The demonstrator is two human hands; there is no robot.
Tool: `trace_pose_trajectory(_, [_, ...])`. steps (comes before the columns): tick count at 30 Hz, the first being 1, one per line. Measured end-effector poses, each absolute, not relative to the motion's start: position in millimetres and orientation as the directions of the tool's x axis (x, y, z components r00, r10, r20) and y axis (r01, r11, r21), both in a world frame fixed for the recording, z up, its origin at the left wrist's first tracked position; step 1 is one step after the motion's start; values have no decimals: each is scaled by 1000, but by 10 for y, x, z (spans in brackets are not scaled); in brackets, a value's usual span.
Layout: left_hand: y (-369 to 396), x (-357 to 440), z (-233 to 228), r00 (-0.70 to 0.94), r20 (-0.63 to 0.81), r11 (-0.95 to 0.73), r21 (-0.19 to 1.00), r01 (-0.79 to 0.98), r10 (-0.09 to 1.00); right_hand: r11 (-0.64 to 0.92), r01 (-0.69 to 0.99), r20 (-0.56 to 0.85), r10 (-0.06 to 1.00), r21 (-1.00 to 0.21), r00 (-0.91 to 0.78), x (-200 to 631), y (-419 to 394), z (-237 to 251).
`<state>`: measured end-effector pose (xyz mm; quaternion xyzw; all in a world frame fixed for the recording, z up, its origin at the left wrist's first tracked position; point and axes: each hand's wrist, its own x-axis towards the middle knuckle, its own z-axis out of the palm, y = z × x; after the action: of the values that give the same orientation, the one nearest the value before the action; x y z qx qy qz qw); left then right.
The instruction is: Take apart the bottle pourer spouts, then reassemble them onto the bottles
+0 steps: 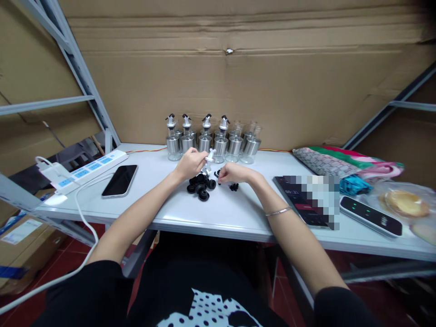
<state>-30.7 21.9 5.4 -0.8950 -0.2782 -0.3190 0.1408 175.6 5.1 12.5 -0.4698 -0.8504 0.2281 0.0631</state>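
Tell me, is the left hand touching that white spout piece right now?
Touching. The head view shows the left hand with its fingers closed around the white spout piece, held above the pile of black rings; no gap shows between them.

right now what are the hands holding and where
Left hand pinches a white pourer spout by its end. Right hand grips a small black part; exact hold unclear.

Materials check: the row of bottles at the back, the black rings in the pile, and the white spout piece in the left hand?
Bottles: clear glass upper part, probably, with a brushed-metal-looking sleeve; dull grey sheen. Black rings: matte, likely rubber or soft plastic; no glare. White spout piece in the left hand: looks like moulded plastic, too small to be sure.
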Motion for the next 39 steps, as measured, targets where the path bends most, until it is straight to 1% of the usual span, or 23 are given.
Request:
trace_pose_trajectory(6, [215,-307,61,645,657,-810,-86,580,391,498,779,0,843,-381,-538,1690,49,60])
trace_pose_trajectory(11, [213,-309,65,645,667,-816,-95,570,372,502,761,14,838,-410,-545,1653,43,55])
trace_pose_trajectory(16, [216,-309,64,642,658,-809,-83,582,394,474,761,-16,844,-442,-536,1657,47,63])
trace_pose_trajectory(21, [216,-305,62,642,656,-811,-77,580,398,486,762,-12,840,-427,-543,1663,48,52])
trace_pose_trajectory(24, [210,-303,66,643,658,-812,-82,578,391,488,764,1,843,-422,-537,1664,34,57])
trace_pose_trajectory(27, [197,-299,76,645,658,-811,-88,579,389,467,753,67,866,-463,-496,1671,25,82])
trace_pose_trajectory(29, [188,-296,85,646,654,-809,-87,581,393,463,705,152,875,-538,-459,1676,31,106])
trace_pose_trajectory(30, [184,-294,89,648,651,-809,-86,581,396,465,655,203,876,-596,-437,1677,38,118])
trace_pose_trajectory(32, [180,-291,94,653,644,-812,-84,578,399,468,504,305,876,-726,-374,1674,55,143])
trace_pose_trajectory(34, [184,-287,92,659,634,-813,-80,577,405,469,327,386,876,-820,-289,1664,66,168])
trace_pose_trajectory(36, [194,-283,84,663,622,-813,-72,578,417,468,205,424,877,-859,-227,1651,62,192])
trace_pose_trajectory(39, [211,-275,66,675,601,-815,-66,576,428,445,125,414,884,-887,-215,1631,37,215])
